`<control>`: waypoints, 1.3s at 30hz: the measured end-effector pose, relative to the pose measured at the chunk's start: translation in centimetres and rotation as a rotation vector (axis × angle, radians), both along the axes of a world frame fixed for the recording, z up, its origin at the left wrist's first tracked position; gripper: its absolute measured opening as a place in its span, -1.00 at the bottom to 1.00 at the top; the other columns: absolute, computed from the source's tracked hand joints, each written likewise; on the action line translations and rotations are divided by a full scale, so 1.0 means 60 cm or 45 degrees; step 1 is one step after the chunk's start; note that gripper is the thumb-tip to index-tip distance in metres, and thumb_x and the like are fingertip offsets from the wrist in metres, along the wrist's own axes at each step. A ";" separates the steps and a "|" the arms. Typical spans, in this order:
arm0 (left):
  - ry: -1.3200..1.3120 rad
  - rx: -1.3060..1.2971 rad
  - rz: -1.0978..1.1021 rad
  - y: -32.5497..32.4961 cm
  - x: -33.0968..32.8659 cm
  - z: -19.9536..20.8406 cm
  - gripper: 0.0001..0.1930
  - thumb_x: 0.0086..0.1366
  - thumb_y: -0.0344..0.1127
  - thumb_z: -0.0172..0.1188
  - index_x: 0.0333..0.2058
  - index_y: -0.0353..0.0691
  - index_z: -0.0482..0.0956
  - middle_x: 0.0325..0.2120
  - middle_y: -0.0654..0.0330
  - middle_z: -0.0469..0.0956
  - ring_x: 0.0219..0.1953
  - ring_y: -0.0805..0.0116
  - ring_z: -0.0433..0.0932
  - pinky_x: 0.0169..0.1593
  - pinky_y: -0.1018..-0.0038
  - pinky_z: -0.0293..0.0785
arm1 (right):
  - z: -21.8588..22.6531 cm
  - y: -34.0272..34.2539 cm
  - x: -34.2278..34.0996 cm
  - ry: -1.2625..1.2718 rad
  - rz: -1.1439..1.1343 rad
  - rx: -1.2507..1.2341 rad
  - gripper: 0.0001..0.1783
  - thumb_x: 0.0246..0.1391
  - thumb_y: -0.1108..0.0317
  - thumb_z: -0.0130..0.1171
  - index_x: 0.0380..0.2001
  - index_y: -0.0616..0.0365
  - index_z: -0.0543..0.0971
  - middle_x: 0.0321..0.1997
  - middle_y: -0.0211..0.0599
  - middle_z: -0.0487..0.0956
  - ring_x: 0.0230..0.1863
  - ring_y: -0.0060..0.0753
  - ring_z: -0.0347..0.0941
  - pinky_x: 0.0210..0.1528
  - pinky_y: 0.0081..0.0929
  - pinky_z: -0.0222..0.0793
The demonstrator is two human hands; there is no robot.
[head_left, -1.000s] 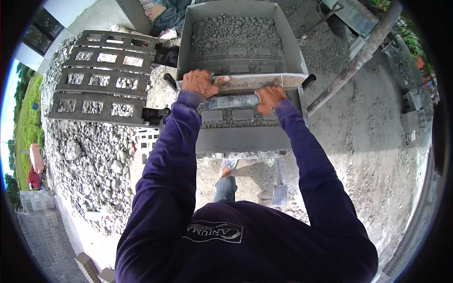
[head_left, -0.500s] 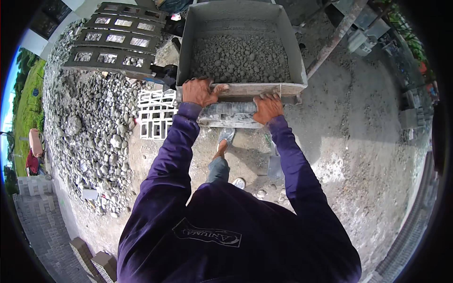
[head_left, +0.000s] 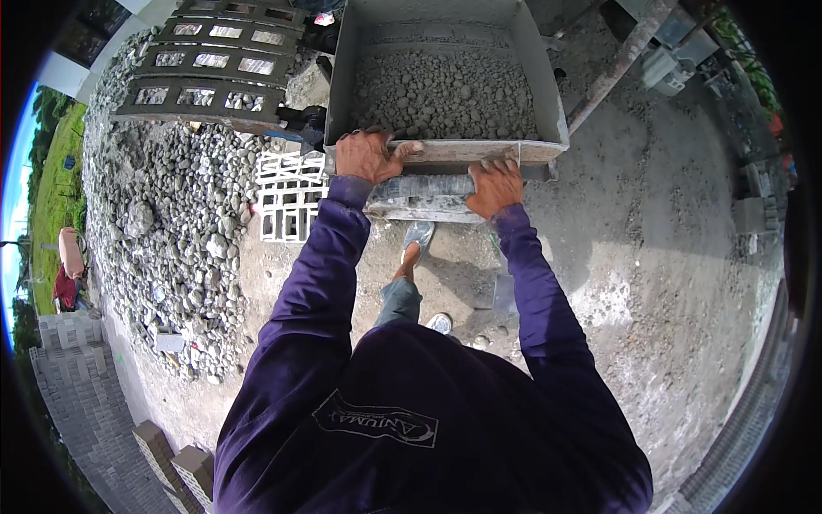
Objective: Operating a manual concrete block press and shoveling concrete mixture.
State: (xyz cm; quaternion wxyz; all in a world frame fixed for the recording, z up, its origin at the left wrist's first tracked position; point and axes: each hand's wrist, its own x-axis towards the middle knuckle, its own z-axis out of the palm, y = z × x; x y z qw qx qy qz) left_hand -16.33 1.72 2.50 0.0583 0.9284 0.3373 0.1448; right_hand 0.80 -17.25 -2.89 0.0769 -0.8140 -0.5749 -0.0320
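Note:
A large open grey metal box (head_left: 548,86) stands in front of me, part-filled with a lumpy grey gravel mix (head_left: 445,94). My left hand (head_left: 368,156) is closed over the left part of its near wall, fingers over the rim and thumb stretched to the right along it. Farther right, my right hand (head_left: 497,186) is closed on the lower part of the same wall, its fingertips curled away from me. Just below this wall, between both hands, runs a dark worn bar (head_left: 424,186). The undersides of both grips are hidden.
Left of the box is a dark slotted metal frame (head_left: 205,81), with a white lattice (head_left: 291,199) below it. A heap of stones (head_left: 171,248) spreads over the left ground. A rusty pole (head_left: 621,68) slants at right. Grey blocks (head_left: 163,454) stand at lower left.
The box and both hands appear slightly higher and farther right in the picture, as does most of the scene. Both hands keep their hold on the near wall.

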 end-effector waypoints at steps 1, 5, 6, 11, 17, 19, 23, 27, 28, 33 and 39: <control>0.019 -0.018 -0.005 -0.001 0.002 0.002 -0.23 0.06 0.55 -0.02 -0.38 -0.11 0.70 -0.60 0.05 0.59 -0.49 0.01 0.61 -0.35 0.20 0.50 | 0.000 -0.002 0.001 -0.012 -0.010 0.005 -0.51 -0.38 0.29 0.17 -0.21 0.09 0.60 -0.16 -0.15 0.61 -0.06 -0.22 0.48 0.12 -0.29 0.15; 0.004 0.008 -0.026 0.002 -0.001 0.003 -0.24 0.06 0.55 -0.01 -0.38 -0.11 0.70 -0.58 0.07 0.60 -0.49 0.02 0.62 -0.36 0.20 0.50 | 0.001 -0.001 -0.005 -0.022 -0.019 0.045 -0.54 -0.41 0.29 0.18 -0.25 0.08 0.59 -0.15 -0.15 0.61 -0.06 -0.21 0.47 0.13 -0.30 0.14; 0.009 0.003 -0.027 0.003 -0.001 0.002 -0.24 0.06 0.55 -0.01 -0.38 -0.11 0.70 -0.58 0.07 0.60 -0.49 0.02 0.62 -0.36 0.20 0.50 | 0.001 -0.001 -0.006 -0.018 -0.019 0.040 -0.54 -0.41 0.29 0.18 -0.25 0.08 0.59 -0.15 -0.15 0.61 -0.06 -0.21 0.47 0.13 -0.30 0.14; -0.049 0.005 -0.028 0.006 0.003 -0.006 -0.28 0.07 0.51 0.03 -0.44 -0.13 0.69 -0.54 0.08 0.61 -0.50 0.03 0.61 -0.37 0.22 0.49 | -0.003 -0.002 -0.004 -0.004 -0.012 0.229 -0.59 -0.46 0.32 0.13 -0.35 0.12 0.55 -0.25 -0.20 0.58 -0.11 -0.13 0.43 0.16 -0.27 0.15; -0.200 0.116 -0.162 -0.004 -0.023 -0.034 -0.43 0.07 0.32 0.22 -0.59 -0.17 0.60 -0.59 0.19 0.52 -0.56 0.08 0.56 -0.44 0.26 0.41 | -0.011 -0.031 -0.032 0.012 -0.026 0.304 -0.59 -0.52 0.26 0.14 -0.41 0.09 0.53 -0.29 -0.26 0.54 -0.20 -0.18 0.42 0.08 -0.19 0.24; -0.180 0.159 -0.155 0.000 -0.021 -0.029 -0.48 0.01 0.29 0.28 -0.61 -0.12 0.58 -0.61 0.21 0.50 -0.58 0.14 0.55 -0.46 0.32 0.40 | -0.017 -0.026 -0.026 0.076 -0.014 0.228 -0.60 -0.51 0.23 0.17 -0.42 0.08 0.52 -0.26 -0.28 0.54 -0.19 -0.22 0.43 0.07 -0.18 0.26; -0.168 0.177 -0.168 0.076 0.035 -0.026 -0.49 -0.07 0.28 0.34 -0.64 -0.09 0.55 -0.66 0.25 0.46 -0.61 0.19 0.51 -0.49 0.37 0.38 | -0.026 0.043 0.025 -0.050 0.008 0.344 -0.59 -0.47 0.12 0.12 -0.42 0.04 0.52 -0.33 -0.35 0.50 -0.30 -0.31 0.40 -0.03 -0.21 0.29; -0.322 0.238 -0.212 0.214 0.165 -0.036 -0.48 -0.04 0.26 0.34 -0.65 -0.13 0.53 -0.71 0.23 0.43 -0.65 0.19 0.49 -0.56 0.39 0.35 | -0.038 0.180 0.147 -0.155 0.034 0.460 -0.59 -0.48 0.07 0.11 -0.45 0.01 0.50 -0.38 -0.38 0.48 -0.34 -0.33 0.38 -0.08 -0.24 0.29; -0.372 0.244 -0.219 0.246 0.189 -0.039 -0.49 -0.03 0.25 0.34 -0.65 -0.12 0.54 -0.71 0.22 0.42 -0.66 0.19 0.49 -0.57 0.39 0.34 | -0.040 0.212 0.176 -0.174 0.045 0.479 -0.60 -0.48 0.08 0.10 -0.45 0.02 0.50 -0.38 -0.38 0.48 -0.35 -0.33 0.38 -0.08 -0.24 0.29; -0.274 0.219 -0.173 0.389 0.297 -0.043 -0.49 0.05 0.27 0.27 -0.47 -0.13 0.68 -0.54 0.19 0.62 -0.59 0.18 0.60 -0.44 0.35 0.48 | -0.019 0.355 0.298 -0.065 0.082 0.432 -0.58 -0.54 0.24 0.09 -0.40 0.04 0.54 -0.40 -0.31 0.49 -0.34 -0.20 0.41 -0.14 -0.20 0.33; -0.321 0.124 -0.181 0.521 0.406 -0.027 -0.43 0.11 0.33 0.18 -0.45 -0.15 0.68 -0.58 0.21 0.58 -0.57 0.15 0.58 -0.46 0.32 0.46 | -0.005 0.499 0.408 0.024 0.019 0.254 -0.55 -0.53 0.30 0.12 -0.36 0.09 0.58 -0.33 -0.19 0.55 -0.21 -0.08 0.45 -0.02 -0.12 0.30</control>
